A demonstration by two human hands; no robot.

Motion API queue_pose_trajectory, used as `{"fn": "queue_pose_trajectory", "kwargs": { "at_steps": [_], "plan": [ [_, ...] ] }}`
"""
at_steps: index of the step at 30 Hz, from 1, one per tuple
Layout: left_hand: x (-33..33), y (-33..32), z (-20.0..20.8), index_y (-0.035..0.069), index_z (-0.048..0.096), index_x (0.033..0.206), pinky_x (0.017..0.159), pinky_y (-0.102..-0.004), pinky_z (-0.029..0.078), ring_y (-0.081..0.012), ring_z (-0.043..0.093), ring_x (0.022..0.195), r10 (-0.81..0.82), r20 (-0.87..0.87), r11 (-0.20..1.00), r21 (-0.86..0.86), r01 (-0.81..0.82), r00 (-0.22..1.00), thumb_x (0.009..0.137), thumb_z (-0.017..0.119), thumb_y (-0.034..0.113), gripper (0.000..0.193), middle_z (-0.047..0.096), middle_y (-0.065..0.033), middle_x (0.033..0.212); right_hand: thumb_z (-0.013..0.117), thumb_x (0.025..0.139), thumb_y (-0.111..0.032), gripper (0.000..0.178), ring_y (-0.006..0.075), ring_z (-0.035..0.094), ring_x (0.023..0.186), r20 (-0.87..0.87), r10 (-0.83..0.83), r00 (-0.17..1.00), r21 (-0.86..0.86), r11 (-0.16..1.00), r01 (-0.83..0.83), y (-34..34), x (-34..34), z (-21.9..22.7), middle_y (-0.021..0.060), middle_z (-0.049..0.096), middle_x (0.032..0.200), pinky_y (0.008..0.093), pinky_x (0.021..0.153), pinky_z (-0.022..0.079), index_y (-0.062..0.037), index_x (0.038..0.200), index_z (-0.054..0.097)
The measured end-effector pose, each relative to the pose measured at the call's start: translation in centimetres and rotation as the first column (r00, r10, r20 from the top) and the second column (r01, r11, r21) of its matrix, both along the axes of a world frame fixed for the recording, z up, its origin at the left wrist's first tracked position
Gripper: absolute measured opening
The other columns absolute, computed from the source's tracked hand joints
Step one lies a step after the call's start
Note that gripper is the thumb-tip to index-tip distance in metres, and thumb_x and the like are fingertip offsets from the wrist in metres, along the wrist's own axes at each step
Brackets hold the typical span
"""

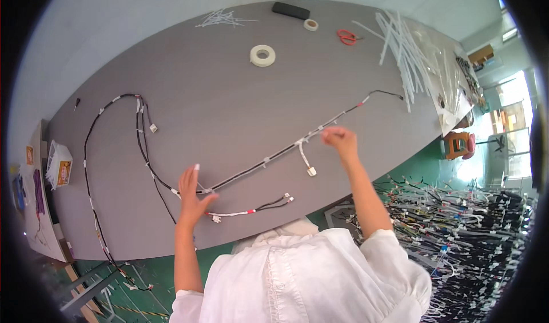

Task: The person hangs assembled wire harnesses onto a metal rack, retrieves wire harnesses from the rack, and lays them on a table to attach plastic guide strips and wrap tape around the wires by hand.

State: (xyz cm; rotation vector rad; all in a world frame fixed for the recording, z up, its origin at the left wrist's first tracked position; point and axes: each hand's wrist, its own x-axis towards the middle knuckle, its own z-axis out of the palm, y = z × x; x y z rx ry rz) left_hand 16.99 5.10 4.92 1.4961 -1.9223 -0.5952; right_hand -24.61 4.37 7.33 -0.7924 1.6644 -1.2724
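Note:
A long black wire harness (246, 172), bound at intervals with white ties and tape, runs across the grey table and loops round at the left. My left hand (193, 194) is over its branching point, fingers stretched and thumb apart; one fingertip has a white covering. Farther right, my right hand (342, 142) is closed with curled fingers beside the harness; whatever they pinch, if anything, is hidden. Between the hands a short branch ends in a white connector (311, 172). Just right of my left hand lies a branch with red tape (250, 211) and small white connectors.
At the back are white tape rolls (262, 55), red-handled scissors (346, 37), a black oblong case (290, 10) and piles of white cable ties (400, 54). A white box (59, 164) stands at the left. Many harnesses (474, 248) hang beyond the table's right edge.

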Motion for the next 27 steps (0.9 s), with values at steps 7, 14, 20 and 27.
{"fn": "queue_pose_trajectory", "kwargs": {
  "at_steps": [7, 14, 20, 27],
  "plan": [
    [-19.5, -5.7, -1.3, 0.007, 0.059, 0.108, 0.082, -0.0351, 0.045, -0.0279, 0.056, 0.094, -0.363, 0.004, 0.915, 0.19, 0.356, 0.932, 0.085, 0.058, 0.024, 0.028, 0.061, -0.0085, 0.101, 0.065, 0.078, -0.003, 0.014, 0.0129, 0.061, 0.066, 0.333, -0.319, 0.887, 0.03, 0.944, 0.328, 4.7, 5.7, -6.3, 0.0096, 0.064, 0.077, 0.0247, 0.061, 0.052, 0.0053, 0.089, 0.061],
    [-23.7, -7.9, -3.6, 0.004, 0.059, 0.093, 0.058, -0.0253, 0.042, -0.0115, 0.054, 0.066, -0.169, -0.285, 0.464, 0.821, 0.332, 0.943, 0.088, 0.055, 0.022, 0.019, 0.06, -0.0029, 0.079, 0.064, 0.079, 0.001, 0.013, 0.0155, 0.065, 0.072, 0.471, -0.442, 0.763, 0.194, 0.896, 0.399, 4.0, 6.8, -6.3, 0.0119, 0.064, 0.079, 0.0251, 0.065, 0.054, 0.0065, 0.088, 0.057],
    [-23.6, -8.6, -2.1, 0.001, 0.06, 0.092, 0.058, -0.0223, 0.041, -0.0074, 0.05, 0.067, -0.017, -0.318, 0.333, 0.892, 0.305, 0.948, 0.09, 0.055, 0.023, 0.023, 0.058, -0.0007, 0.078, 0.064, 0.08, 0.0, 0.013, 0.0182, 0.065, 0.077, 0.626, -0.523, 0.579, 0.292, 0.845, 0.448, 3.4, 7.4, -4.9, 0.0131, 0.064, 0.086, 0.0264, 0.071, 0.054, 0.0048, 0.089, 0.056],
    [-23.5, -9.8, -1.6, 0.005, 0.06, 0.093, 0.057, -0.0218, 0.04, -0.0066, 0.048, 0.067, -0.119, -0.423, 0.078, 0.898, 0.433, 0.899, 0.092, 0.052, 0.024, 0.02, 0.057, 0.0022, 0.078, 0.064, 0.081, -0.002, 0.015, 0.0205, 0.065, 0.084, 0.768, -0.541, 0.344, 0.339, 0.799, 0.497, 3.7, 8.7, -3.7, 0.0145, 0.064, 0.093, 0.0286, 0.077, 0.054, 0.0033, 0.093, 0.056]
  ]
}}
